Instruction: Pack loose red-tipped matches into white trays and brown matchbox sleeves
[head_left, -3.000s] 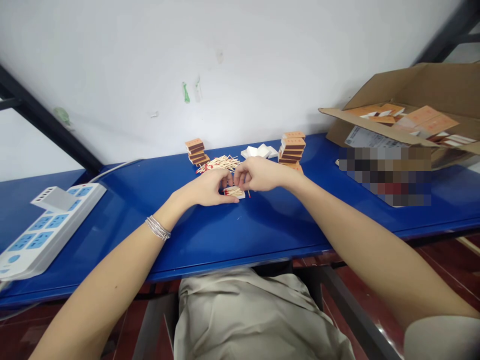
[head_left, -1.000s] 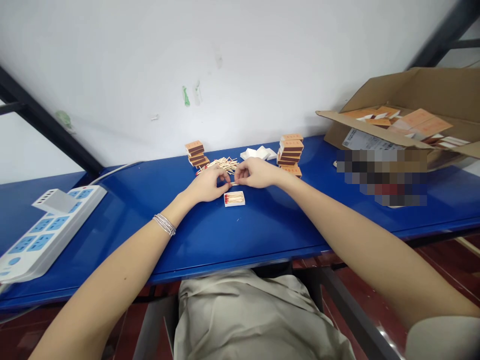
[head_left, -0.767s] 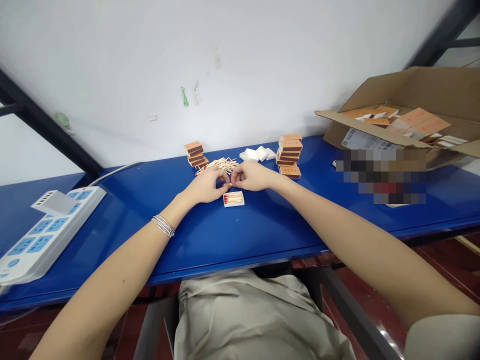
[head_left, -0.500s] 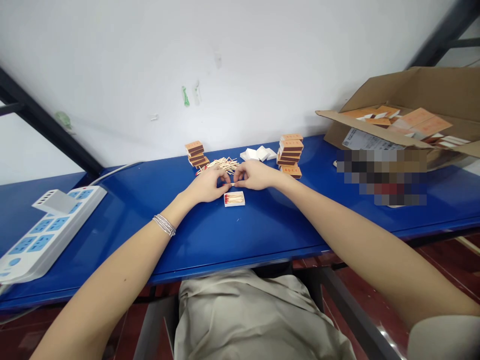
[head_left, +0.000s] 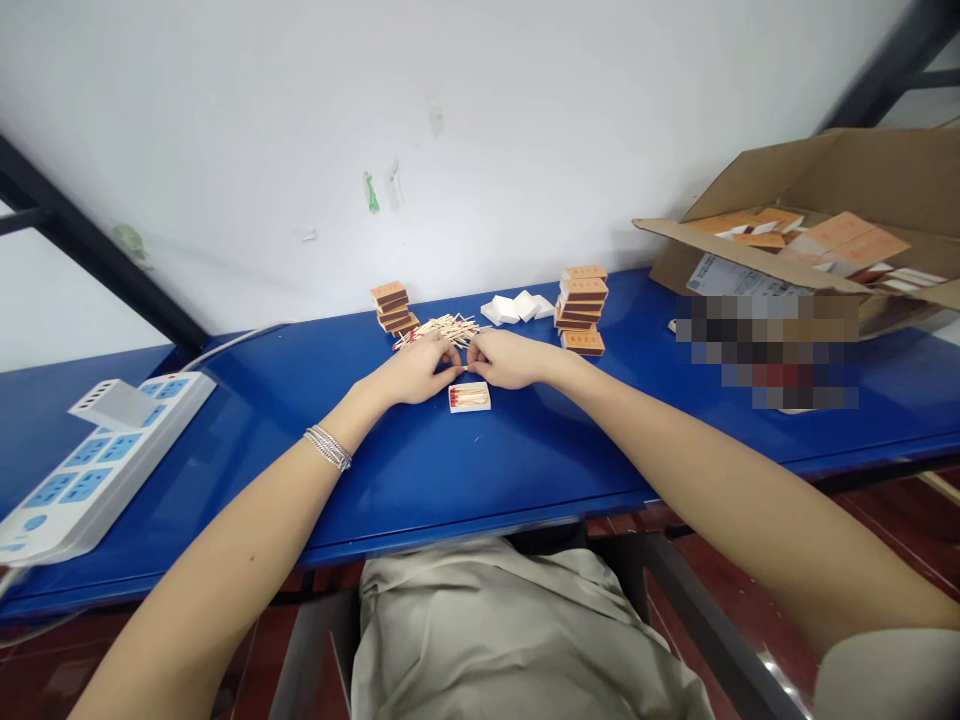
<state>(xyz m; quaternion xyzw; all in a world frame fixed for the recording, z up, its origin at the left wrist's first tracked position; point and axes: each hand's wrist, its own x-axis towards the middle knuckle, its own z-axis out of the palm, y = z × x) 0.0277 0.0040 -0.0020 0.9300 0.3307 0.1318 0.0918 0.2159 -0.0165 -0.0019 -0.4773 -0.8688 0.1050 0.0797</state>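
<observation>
Both hands meet just behind a small white matchbox tray (head_left: pixel 470 407), which holds several red-tipped matches (head_left: pixel 469 396) lying sideways, heads to the left. My left hand (head_left: pixel 424 370) is closed in a pinch, and so is my right hand (head_left: pixel 504 358). Between their fingertips shows a bit of pale matchstick (head_left: pixel 466 368); its ends are covered by the fingers. A loose heap of matches (head_left: pixel 454 327) lies right behind the hands, partly covered by them.
Stacked matchboxes stand at the left (head_left: pixel 391 305) and right (head_left: pixel 583 312) of the heap. White empty trays (head_left: pixel 517 307) lie between them by the wall. An open cardboard box (head_left: pixel 825 180) of matchboxes fills the right. A power strip (head_left: pixel 112 470) sits at the left.
The hands stay almost in place, with their fingertips still together over the matchstick. The right hand has dropped slightly toward the tray.
</observation>
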